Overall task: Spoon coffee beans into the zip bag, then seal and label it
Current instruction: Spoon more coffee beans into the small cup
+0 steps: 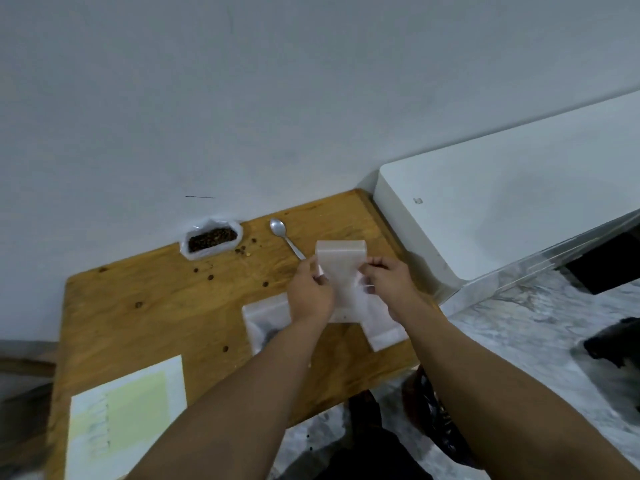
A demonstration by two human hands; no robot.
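Observation:
A frosted white zip bag (341,268) is held above the wooden table between both hands. My left hand (310,292) pinches its left edge and my right hand (389,280) pinches its right edge. A metal spoon (282,233) lies on the table just beyond my left hand, bowl pointing away. An open plastic bag of coffee beans (211,239) sits against the wall at the back. A sheet of pale yellow labels (135,407) lies at the near left.
More frosted zip bags lie flat under my hands, one (265,317) to the left and one (384,332) to the right. Loose beans (242,251) are scattered over the wooden table (145,306). A white appliance (485,206) stands at the table's right edge.

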